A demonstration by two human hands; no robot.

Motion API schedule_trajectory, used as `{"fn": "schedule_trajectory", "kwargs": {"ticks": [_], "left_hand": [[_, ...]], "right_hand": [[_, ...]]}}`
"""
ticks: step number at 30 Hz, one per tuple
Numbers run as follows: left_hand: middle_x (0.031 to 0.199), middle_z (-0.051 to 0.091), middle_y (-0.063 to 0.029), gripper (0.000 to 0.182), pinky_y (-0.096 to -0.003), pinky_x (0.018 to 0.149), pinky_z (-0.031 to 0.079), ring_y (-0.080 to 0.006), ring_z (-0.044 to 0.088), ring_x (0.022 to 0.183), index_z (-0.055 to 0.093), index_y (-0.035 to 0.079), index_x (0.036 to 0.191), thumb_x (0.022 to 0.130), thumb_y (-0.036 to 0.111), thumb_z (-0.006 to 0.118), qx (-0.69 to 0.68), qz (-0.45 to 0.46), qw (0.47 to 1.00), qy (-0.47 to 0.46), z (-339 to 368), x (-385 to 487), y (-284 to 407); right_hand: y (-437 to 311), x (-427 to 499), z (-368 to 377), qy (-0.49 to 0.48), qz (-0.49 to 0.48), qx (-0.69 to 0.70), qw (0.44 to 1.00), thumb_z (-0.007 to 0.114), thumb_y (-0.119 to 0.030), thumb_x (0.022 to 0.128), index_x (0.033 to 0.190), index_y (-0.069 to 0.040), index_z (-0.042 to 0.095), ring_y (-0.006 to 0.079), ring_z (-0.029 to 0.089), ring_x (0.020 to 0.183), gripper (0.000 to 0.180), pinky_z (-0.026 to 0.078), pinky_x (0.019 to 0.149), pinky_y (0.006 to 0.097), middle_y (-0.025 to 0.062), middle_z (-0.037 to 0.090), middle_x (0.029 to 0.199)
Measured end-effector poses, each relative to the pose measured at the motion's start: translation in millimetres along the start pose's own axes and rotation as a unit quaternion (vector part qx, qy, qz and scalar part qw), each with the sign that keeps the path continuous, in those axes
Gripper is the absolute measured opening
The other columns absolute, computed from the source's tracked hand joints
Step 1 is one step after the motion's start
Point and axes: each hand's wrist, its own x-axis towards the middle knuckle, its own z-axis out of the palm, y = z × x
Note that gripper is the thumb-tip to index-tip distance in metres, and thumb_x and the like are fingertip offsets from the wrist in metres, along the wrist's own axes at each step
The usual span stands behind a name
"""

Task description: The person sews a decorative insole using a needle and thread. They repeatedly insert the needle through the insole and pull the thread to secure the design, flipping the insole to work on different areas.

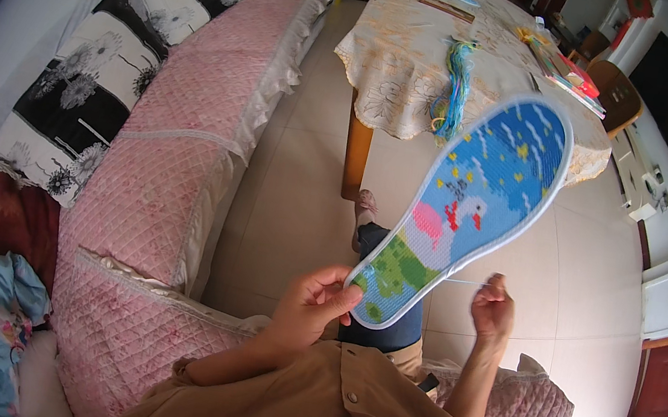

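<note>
My left hand (320, 303) grips the narrow heel end of an embroidered shoe insole (463, 208), thumb on top and fingers beneath. The insole is tilted up, its patterned face towards me: a white duck, pink and green patches, yellow flecks on blue, with a white bound edge. Off its right edge runs a pale thread (464, 282), taut and nearly level. At the thread's far end my right hand (493, 307) pinches with curled fingers. Whether a needle is in those fingers is too small to tell.
Ahead stands a table with a patterned tablecloth (391, 42). A bundle of coloured embroidery floss (456, 87) hangs over its near edge, and books (577, 80) lie at the right. A sofa with a pink quilted cover (198, 78) runs along the left, bearing black-and-white cushions (92, 69).
</note>
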Motion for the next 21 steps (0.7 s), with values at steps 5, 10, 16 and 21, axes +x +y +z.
{"fn": "schedule_trajectory", "kwargs": {"ticks": [5,10,16,21], "left_hand": [[0.079,0.059,0.0008,0.019,-0.0184,0.058,0.042,-0.0027,0.050,0.067,0.057,0.002,0.098,0.088,0.019,0.054,0.017,-0.060,0.998,-0.016,-4.1,-1.2,-2.2],[0.078,0.059,0.0008,0.022,-0.0185,0.059,0.043,-0.0023,0.051,0.069,0.056,0.001,0.099,0.089,0.021,0.053,0.061,0.037,0.997,0.024,3.7,2.3,-5.9],[0.092,0.058,-0.0040,0.021,-0.0209,0.064,0.046,-0.0073,0.054,0.081,0.054,0.001,0.101,0.086,0.014,0.057,0.043,0.103,0.992,0.057,20.2,5.5,-19.8],[0.098,0.052,-0.0081,0.025,-0.0242,0.065,0.045,-0.0151,0.054,0.083,0.059,0.005,0.095,0.073,0.011,0.070,0.330,0.304,0.877,0.171,22.5,7.5,2.7]], "right_hand": [[-44.0,-10.9,-0.6,0.020,-0.072,0.000,0.997,0.035,-0.009,0.093,0.084,-0.004,0.045,0.0078,0.031,0.051,0.015,0.031,0.051,0.0199,-0.0010,0.034,0.059],[20.0,-31.5,61.5,-0.019,-0.151,-0.363,0.919,0.042,-0.021,0.093,0.087,-0.006,0.046,0.0059,0.029,0.051,0.017,0.026,0.046,0.0202,-0.0034,0.032,0.059],[116.3,-62.2,99.9,-0.109,-0.062,-0.536,0.835,0.052,-0.025,0.090,0.110,0.002,0.049,0.0080,0.052,0.082,0.033,0.041,0.071,0.0200,0.0033,0.058,0.095],[127.1,-61.4,117.0,-0.133,0.007,-0.534,0.835,0.049,-0.017,0.091,0.111,0.003,0.048,0.0072,0.051,0.091,0.028,0.040,0.080,0.0219,0.0036,0.058,0.100]]}}
